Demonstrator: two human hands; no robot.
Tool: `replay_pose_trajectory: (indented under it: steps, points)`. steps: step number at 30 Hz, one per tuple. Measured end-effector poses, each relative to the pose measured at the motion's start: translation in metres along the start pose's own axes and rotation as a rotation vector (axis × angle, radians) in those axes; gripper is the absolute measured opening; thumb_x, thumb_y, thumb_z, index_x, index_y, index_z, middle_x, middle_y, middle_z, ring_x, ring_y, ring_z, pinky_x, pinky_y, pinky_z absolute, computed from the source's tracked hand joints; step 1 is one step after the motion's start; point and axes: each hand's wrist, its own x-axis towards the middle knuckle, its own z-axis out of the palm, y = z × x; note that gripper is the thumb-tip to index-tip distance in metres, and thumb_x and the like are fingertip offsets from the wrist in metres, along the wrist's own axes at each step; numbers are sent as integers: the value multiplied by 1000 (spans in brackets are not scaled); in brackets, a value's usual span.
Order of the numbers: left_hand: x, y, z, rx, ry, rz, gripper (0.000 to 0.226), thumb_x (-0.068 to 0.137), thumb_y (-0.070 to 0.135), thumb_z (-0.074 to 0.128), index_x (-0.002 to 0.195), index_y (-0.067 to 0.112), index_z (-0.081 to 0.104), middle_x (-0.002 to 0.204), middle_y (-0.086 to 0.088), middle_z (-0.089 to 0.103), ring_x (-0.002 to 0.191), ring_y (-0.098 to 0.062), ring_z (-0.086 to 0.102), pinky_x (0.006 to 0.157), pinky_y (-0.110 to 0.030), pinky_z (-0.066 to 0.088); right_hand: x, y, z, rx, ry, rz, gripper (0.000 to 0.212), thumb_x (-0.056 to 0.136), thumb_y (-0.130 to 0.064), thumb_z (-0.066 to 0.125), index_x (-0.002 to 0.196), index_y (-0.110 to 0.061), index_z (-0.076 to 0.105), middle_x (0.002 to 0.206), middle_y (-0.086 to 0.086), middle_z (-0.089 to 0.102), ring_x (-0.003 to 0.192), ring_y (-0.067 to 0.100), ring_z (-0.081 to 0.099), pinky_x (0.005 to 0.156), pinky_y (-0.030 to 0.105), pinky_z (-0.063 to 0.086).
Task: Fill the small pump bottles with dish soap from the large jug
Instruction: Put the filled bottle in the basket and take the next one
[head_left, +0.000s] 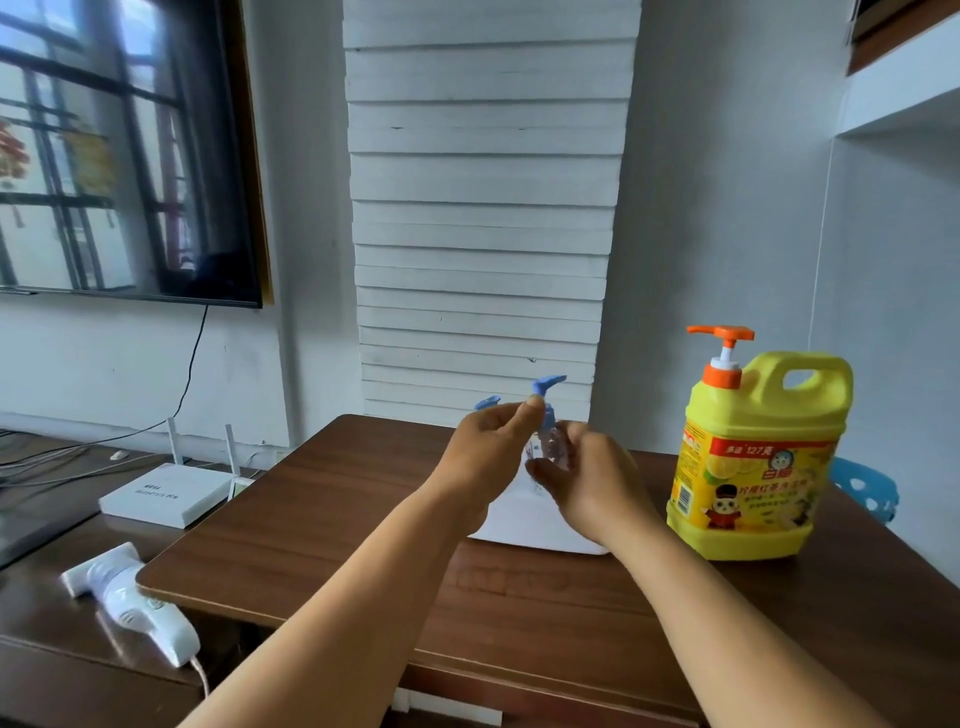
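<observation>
Above the middle of the brown bench (322, 525), the right hand (587, 488) grips a small clear pump bottle (546, 447) round its body; whether it holds any liquid cannot be told. The left hand (483, 452) pinches its blue pump top (548, 387). A second blue pump (487, 401) peeks out behind the left hand. A white box (524, 525) sits under the hands. The yellow soap jug (758, 457), orange pump on, stands near the bench's right edge. The near part of the bench is bare wood.
</observation>
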Motion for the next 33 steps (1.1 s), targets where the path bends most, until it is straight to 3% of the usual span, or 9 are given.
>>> replay_pose_trajectory:
  steps: [3,7,11,14,16,21,25,29,33]
  points:
    - [4,-1,3,-10,66,30,17,86,25,61,76,13,69,70,2,64,70,-12,58,72,-25,45,-3,-4,6,29,-32,-45,20,85,-28,64,101,-19,59,69,-18,53,59,-4,45,54,3,36]
    - [8,-3,5,30,142,54,8,77,17,73,73,12,67,55,8,64,54,-2,60,52,-11,47,-3,-2,8,13,-22,-1,29,84,-30,64,108,-15,59,90,-6,65,74,8,50,53,7,29]
    - [9,1,4,38,115,58,6,77,17,74,76,19,68,69,8,69,70,-6,64,65,-14,49,0,2,4,107,-23,55,33,85,-31,65,114,-18,58,101,-3,66,84,13,55,67,21,37]
    - [15,-1,3,75,223,19,34,68,25,80,93,13,59,82,3,63,77,-10,61,66,-21,45,2,2,4,81,-21,63,32,83,-33,66,110,-18,59,94,-5,63,81,13,53,62,21,36]
    - [19,-3,4,81,149,-39,41,73,32,76,104,12,59,93,0,60,85,-14,57,74,-24,39,4,4,3,93,-2,102,32,83,-36,66,109,-18,61,95,-4,65,83,15,56,66,22,38]
    - [23,-4,4,112,116,-18,22,76,30,73,81,10,68,72,7,63,65,-2,57,63,-14,41,5,10,2,91,1,120,33,80,-35,68,109,-21,61,94,-6,66,82,15,57,65,22,37]
    - [24,-6,3,98,-60,-26,23,85,32,62,86,10,69,81,2,67,82,-8,61,80,-22,42,6,13,0,115,-13,112,31,80,-34,68,107,-22,61,86,-10,60,81,13,57,54,13,34]
    - [27,-6,6,125,12,-24,18,76,30,73,63,21,66,56,14,65,56,6,58,67,-20,41,4,15,1,119,-36,103,34,80,-33,69,112,-23,61,88,-10,61,78,11,54,54,9,31]
    - [26,-9,6,115,-112,-34,23,86,34,61,86,12,70,79,5,67,79,-4,61,81,-25,42,6,20,0,136,-11,123,29,78,-32,71,104,-23,63,75,-17,56,73,8,52,54,10,33]
